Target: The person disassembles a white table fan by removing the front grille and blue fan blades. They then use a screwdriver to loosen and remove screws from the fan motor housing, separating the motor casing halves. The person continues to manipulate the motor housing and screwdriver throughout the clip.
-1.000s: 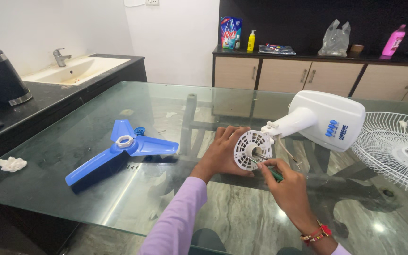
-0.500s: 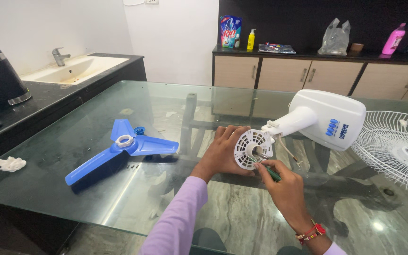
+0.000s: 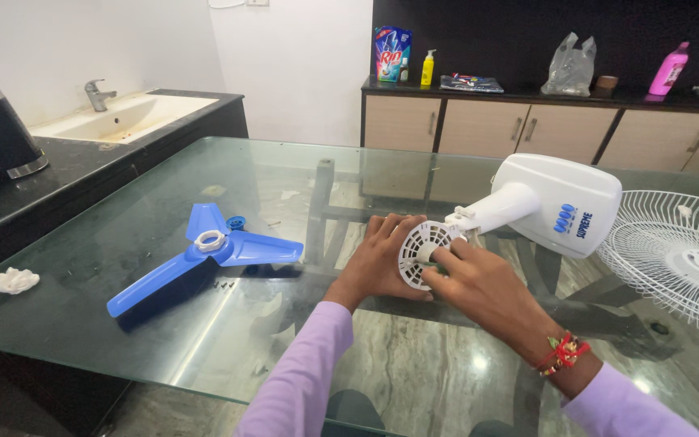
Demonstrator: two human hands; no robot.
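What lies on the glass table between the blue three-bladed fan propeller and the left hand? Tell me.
In the head view, only bare glass table separates the blue three-bladed fan propeller from the left hand, which holds the white round slotted motor cover.

pouch (image 3: 392, 53): upright on the sideboard, about 12 o'clock; flat, blue with red and white print.
yellow bottle (image 3: 427, 70): just right of the pouch; slim, yellow, dark cap.
flat packet (image 3: 471, 82): lying on the sideboard, near 1 o'clock; dark blue with mixed colours.
plastic bag (image 3: 570, 71): further right; clear, crumpled, knotted top.
pink bottle (image 3: 664, 72): about 2 o'clock; pink, tilted, pale label.
fan label (image 3: 573, 220): blue print on the white motor housing, 3 o'clock of centre.
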